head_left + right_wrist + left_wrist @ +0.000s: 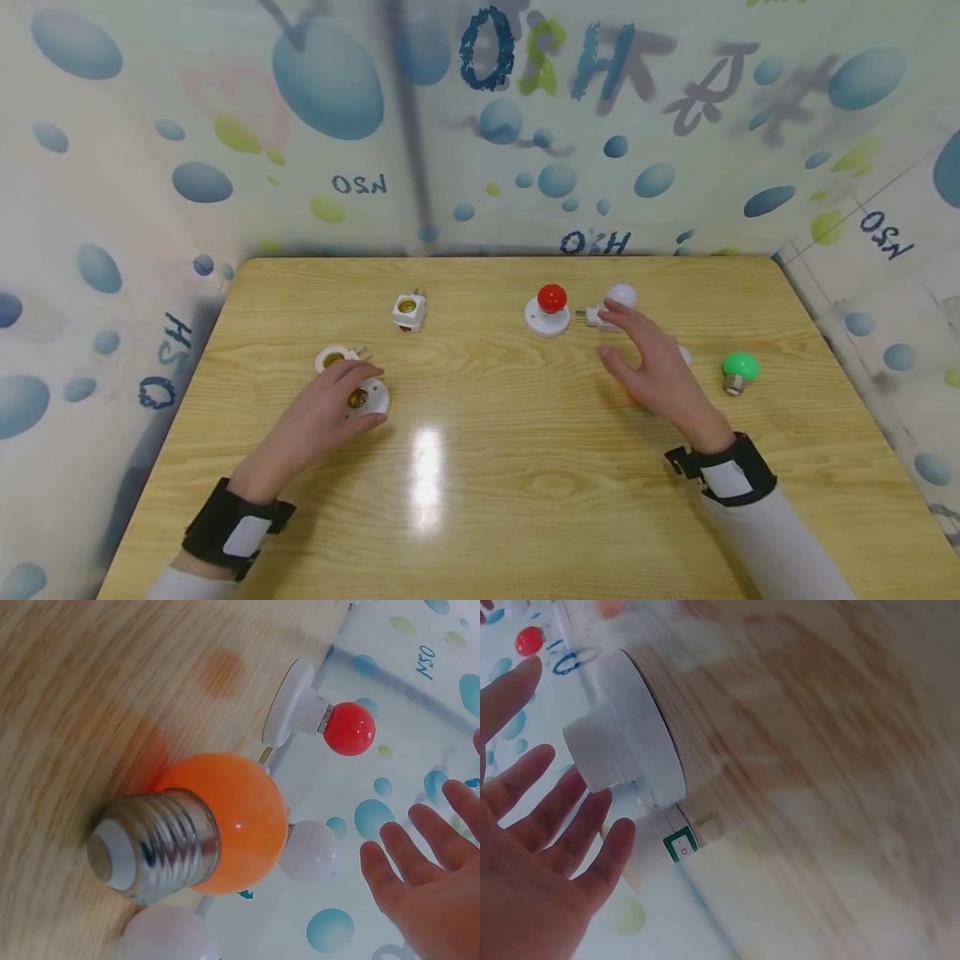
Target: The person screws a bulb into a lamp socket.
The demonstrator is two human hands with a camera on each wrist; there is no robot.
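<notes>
My left hand (318, 417) is held over a round white lamp socket (381, 399), its fingers spread and loosely bent. In the left wrist view the fingertips come right up to the neck of this socket (641, 731). Behind it is a white plug-in socket with a green-framed switch (681, 846). My right hand (663, 371) hovers with relaxed fingers above an orange bulb (240, 817), which lies on its side with its metal screw base showing. Most of that bulb is hidden by the hand in the head view.
A red bulb (552, 297) sits in a round white socket (542, 323). Right of it, a white bulb (622, 294) is in a plug-in holder (592, 317). A green bulb (741, 365) lies farther right, another white bulb (169, 937) beside the orange one. A square socket (408, 311) stands back left.
</notes>
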